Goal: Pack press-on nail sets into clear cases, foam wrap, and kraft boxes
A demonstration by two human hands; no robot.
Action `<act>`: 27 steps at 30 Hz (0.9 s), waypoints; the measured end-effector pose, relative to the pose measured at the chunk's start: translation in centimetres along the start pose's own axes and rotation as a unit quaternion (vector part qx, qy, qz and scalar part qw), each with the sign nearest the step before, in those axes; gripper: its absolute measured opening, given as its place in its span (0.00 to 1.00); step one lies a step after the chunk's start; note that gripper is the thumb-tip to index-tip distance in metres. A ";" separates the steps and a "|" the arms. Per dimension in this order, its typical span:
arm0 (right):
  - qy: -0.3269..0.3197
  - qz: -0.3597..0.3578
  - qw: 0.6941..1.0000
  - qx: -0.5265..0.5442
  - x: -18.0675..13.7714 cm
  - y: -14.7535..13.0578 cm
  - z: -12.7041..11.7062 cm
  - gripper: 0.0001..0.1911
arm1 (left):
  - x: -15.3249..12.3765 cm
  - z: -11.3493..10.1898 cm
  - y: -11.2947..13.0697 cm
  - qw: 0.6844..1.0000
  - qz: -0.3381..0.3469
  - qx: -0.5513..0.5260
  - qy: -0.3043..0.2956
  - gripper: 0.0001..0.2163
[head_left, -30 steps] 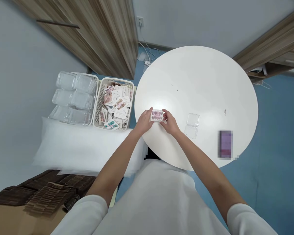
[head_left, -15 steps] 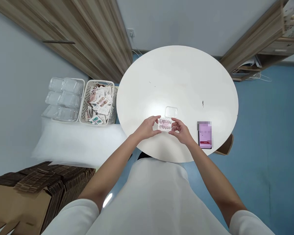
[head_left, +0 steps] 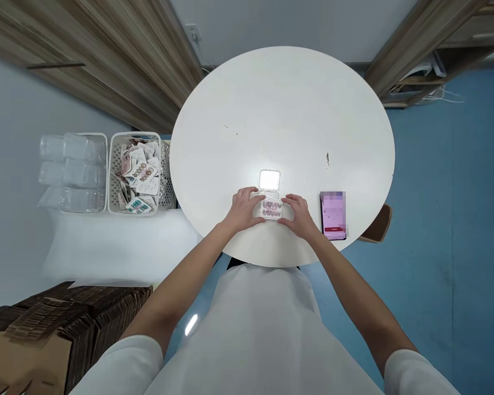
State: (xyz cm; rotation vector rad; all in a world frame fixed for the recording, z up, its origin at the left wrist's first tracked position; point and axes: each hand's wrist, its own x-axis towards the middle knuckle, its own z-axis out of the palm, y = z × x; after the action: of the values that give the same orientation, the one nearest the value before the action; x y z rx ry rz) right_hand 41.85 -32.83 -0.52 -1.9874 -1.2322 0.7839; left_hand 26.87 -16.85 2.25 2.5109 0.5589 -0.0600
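Between my two hands is a small white card of press-on nails, carrying two rows of pinkish, shiny nails. My left hand grips its left edge, thumb at the lower corner and fingers at the upper one. Its right edge lies between the thumb and fingers of my right hand. Just beyond the card is a clear plastic box with its lid standing open, away from me. The card covers the near part of the box, so I cannot tell whether it rests in it.
A phone lies on the round white table at right. To the left stand a basket of nail cards and another holding clear plastic boxes. White sheets and folded cardboard are nearer me.
My view has shifted, so the table sits further left and higher. The card has moved nearer me relative to the box lid, showing more of the box. My right fingers have straightened.
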 end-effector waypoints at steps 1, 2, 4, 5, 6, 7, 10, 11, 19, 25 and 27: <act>0.000 -0.001 1.000 -0.012 0.1 0.3 0.4 0.29 | 0.0 0.4 -0.2 1.000 -0.006 0.005 -0.003 0.29; 0.000 -0.001 1.000 -0.025 0.2 0.5 0.7 0.29 | 0.0 0.7 -0.4 1.000 -0.013 0.010 -0.006 0.29; -0.005 0.000 0.999 -0.051 0.5 1.0 1.3 0.29 | 0.2 1.3 -0.8 1.000 -0.024 0.017 -0.010 0.28; -0.008 0.002 0.998 -0.064 0.8 1.1 1.5 0.29 | 0.2 1.5 -1.0 0.999 -0.029 0.019 -0.012 0.28; -0.011 0.004 0.997 -0.075 1.0 1.3 1.6 0.29 | 0.4 1.6 -1.1 0.999 -0.034 0.020 -0.013 0.28; -0.014 0.006 0.996 -0.086 1.2 1.4 1.8 0.29 | 0.5 1.8 -1.3 0.999 -0.038 0.019 -0.014 0.28; -0.015 0.012 0.994 -0.108 1.8 1.4 2.0 0.29 | 0.9 2.0 -1.7 0.999 -0.048 0.015 -0.021 0.29; -0.015 0.014 0.993 -0.113 1.9 1.4 2.1 0.29 | 1.0 2.1 -1.8 0.998 -0.050 0.013 -0.023 0.29; -0.011 0.035 0.991 -0.128 2.3 1.4 2.3 0.29 | 1.6 2.4 -2.2 0.998 -0.050 0.011 -0.023 0.28; -0.010 0.036 0.991 -0.128 2.3 1.4 2.4 0.29 | 1.5 2.5 -2.4 0.998 -0.051 0.007 -0.026 0.29; -0.011 0.038 0.991 -0.128 2.4 1.4 2.4 0.29 | 1.4 2.6 -2.4 0.998 -0.052 0.007 -0.030 0.29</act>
State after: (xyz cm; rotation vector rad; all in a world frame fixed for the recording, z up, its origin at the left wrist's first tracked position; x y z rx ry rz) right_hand 41.64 -30.62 -3.37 -2.2493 -1.3327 0.7162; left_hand 27.41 -15.85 -1.39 2.4830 0.6668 -0.1781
